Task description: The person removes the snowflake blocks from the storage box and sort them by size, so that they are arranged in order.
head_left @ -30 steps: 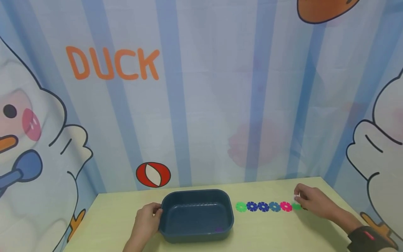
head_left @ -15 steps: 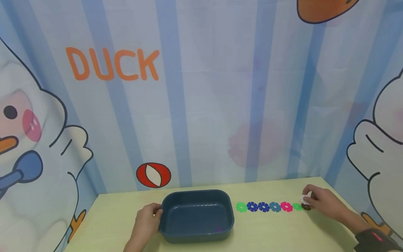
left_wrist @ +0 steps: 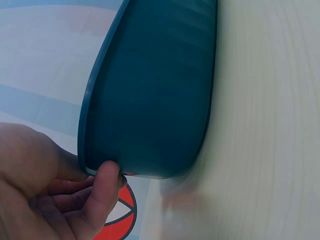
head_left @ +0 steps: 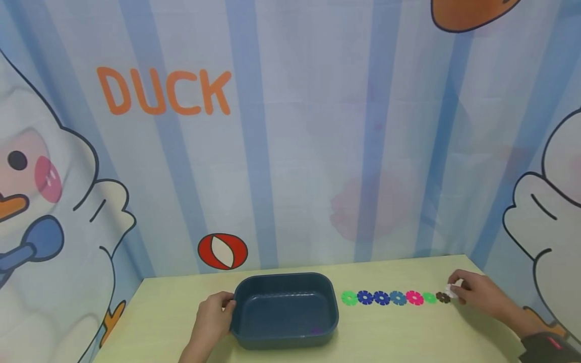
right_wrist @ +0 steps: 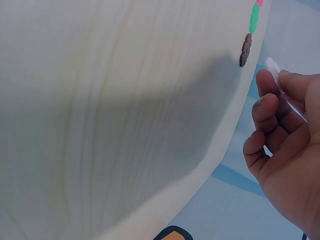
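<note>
A dark blue tub (head_left: 285,312) stands on the pale wooden table (head_left: 390,333); my left hand (head_left: 211,318) grips its left rim, thumb on the edge (left_wrist: 102,187). To the tub's right lies a row of flat flower-shaped discs: green (head_left: 348,298), blue (head_left: 365,297), blue, teal, pink (head_left: 414,297), small green (head_left: 429,298) and brown (head_left: 443,297). My right hand (head_left: 476,292) is at the row's right end and pinches a white disc (head_left: 451,289) just beside the brown one. In the right wrist view the white disc (right_wrist: 274,70) shows between the fingertips, near the brown disc (right_wrist: 244,50).
A small purple piece (head_left: 314,330) lies inside the tub at its front right. A cloth backdrop (head_left: 290,131) printed with ducks closes off the table's far edge and sides. The table's right edge runs close under my right wrist.
My right hand has slid rightward along the row with the white disc. The small green and brown discs, earlier covered by it, now lie in view. The left hand has stayed on the tub.
</note>
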`<state>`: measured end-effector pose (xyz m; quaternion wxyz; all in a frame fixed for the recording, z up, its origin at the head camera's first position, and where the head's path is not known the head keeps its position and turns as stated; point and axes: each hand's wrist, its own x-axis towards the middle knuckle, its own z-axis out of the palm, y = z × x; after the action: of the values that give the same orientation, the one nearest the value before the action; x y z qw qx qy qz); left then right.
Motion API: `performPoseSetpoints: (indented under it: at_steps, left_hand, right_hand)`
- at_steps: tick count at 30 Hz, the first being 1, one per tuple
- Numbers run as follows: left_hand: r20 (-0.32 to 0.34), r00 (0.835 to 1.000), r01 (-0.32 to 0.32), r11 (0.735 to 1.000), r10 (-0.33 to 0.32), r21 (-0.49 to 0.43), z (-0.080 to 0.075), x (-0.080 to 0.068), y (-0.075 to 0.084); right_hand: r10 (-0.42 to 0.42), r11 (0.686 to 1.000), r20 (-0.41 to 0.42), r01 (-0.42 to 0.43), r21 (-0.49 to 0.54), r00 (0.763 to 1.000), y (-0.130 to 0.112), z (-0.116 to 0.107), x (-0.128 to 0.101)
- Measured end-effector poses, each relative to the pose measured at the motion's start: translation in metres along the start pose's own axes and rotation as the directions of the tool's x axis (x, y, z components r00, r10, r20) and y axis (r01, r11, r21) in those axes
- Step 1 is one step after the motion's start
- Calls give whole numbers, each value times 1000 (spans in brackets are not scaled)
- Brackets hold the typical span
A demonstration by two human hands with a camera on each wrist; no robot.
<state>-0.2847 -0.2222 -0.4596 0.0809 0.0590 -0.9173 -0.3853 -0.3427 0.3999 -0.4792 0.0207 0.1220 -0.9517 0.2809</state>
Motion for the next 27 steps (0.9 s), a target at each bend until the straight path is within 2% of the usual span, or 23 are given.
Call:
performPoseSetpoints:
  at_steps: [12,27]
  left_hand:
    - [-19,999,-25,999,25,24,0,1,-1]
    - [-11,999,-40,999,40,-8,0,-1,-1]
  right_hand:
    - [41,999,8,-41,-16,999,9,-4,4]
    - [75,997,74,-77,30,994,19,2,4]
